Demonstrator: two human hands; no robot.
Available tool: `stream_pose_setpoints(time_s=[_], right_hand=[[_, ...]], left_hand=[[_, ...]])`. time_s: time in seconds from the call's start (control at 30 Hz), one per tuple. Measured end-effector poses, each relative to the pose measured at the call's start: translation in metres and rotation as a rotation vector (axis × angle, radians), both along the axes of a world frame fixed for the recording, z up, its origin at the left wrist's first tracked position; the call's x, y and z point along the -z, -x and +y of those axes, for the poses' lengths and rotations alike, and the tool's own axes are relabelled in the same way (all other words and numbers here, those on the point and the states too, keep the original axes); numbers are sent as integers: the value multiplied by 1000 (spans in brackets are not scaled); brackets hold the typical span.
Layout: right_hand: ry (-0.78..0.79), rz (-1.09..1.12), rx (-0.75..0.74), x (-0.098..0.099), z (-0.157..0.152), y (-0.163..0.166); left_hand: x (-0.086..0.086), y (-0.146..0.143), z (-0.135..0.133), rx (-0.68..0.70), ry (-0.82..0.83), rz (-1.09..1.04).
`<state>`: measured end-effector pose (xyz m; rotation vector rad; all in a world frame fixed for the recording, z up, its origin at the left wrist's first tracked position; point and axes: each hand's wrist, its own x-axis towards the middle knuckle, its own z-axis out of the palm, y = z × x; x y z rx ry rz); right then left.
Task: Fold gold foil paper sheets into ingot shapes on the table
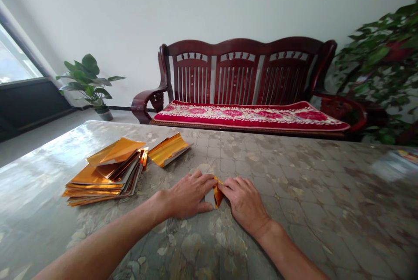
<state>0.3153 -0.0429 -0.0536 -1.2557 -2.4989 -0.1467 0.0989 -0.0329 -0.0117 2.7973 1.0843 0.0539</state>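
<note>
A small folded piece of gold foil paper (pixel 217 194) lies on the table between my two hands. My left hand (pixel 191 195) rests on its left side, fingers pressed down on the paper. My right hand (pixel 243 201) presses its right side, fingertips pinching the fold. Most of the sheet is hidden under my fingers. A stack of gold foil sheets (pixel 104 173) lies to the left, with another folded gold piece (pixel 168 149) just beyond it.
The table (pixel 294 184) has a glossy floral cover. Behind it stands a dark red wooden bench (pixel 241 79) with a red cushion. A potted plant (pixel 89 82) stands far left, and leafy plants (pixel 379 66) at the right. Something colourful (pixel 406 156) lies at the table's right edge.
</note>
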Motion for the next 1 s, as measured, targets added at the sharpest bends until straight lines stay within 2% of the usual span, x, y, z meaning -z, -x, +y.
stream_pose_setpoints(time_s=[0.3, 0.4, 0.5, 0.63, 1.0], right_hand=[[65, 51, 9, -10, -9, -2], [76, 91, 6, -9, -7, -3], [154, 183, -64, -7, -3, -7], [222, 270, -154, -2, 4, -13], [300, 301, -200, -2, 8, -12]], left_hand=[[7, 1, -2, 17, -133, 64], [16, 3, 0, 56, -137, 42], [23, 4, 0, 52, -110, 7], [24, 3, -3, -2, -46, -98], [34, -10, -11, -256, 63, -240]])
